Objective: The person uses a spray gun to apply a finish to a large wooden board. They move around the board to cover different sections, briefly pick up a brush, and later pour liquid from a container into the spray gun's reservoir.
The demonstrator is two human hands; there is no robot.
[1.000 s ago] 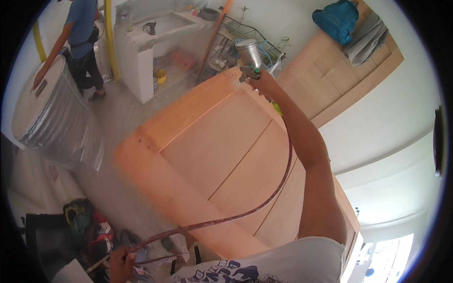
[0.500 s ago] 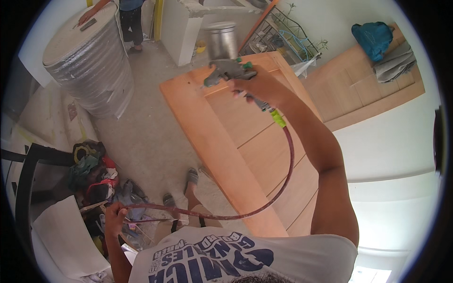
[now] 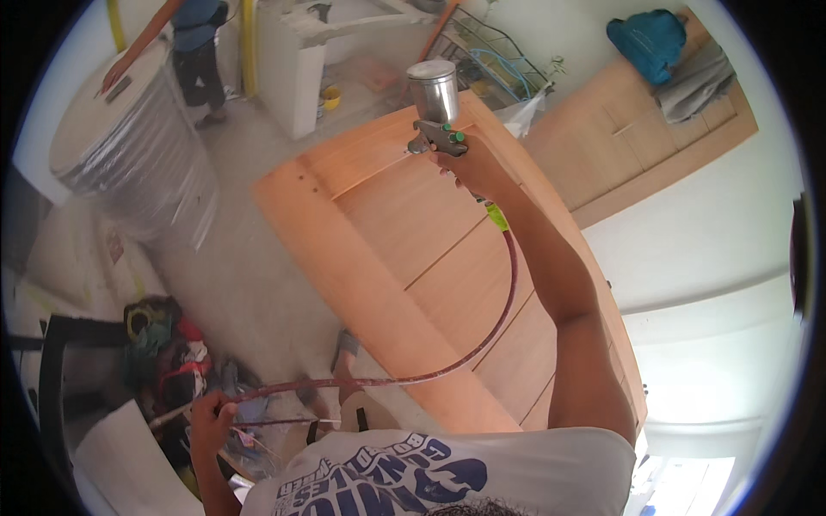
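My right hand [image 3: 471, 169] is wrapped round the handle of a spray gun [image 3: 440, 138], which has a metal cup [image 3: 434, 89] standing on top. The gun is held over the far part of a wooden panelled door [image 3: 387, 228], its nozzle side turned left. From the base of its handle, past bright green tape [image 3: 496, 217], a dark red hose [image 3: 482, 344] curves down and across to the left. At the lower left my left hand [image 3: 209, 420] is closed round this hose, well apart from the door.
Another person [image 3: 200, 52] stands at the far left, one hand on a round, plastic-wrapped stack [image 3: 142, 163]. Mixed cloths and clutter [image 3: 176, 353] lie at the left. A second wooden panel [image 3: 654, 146] with a teal bag [image 3: 645, 43] leans at the right wall.
My right hand and the spray gun have shifted slightly right over the door's far end, and the cup stands more to the right. The view has also shifted. My left hand still holds the hose.
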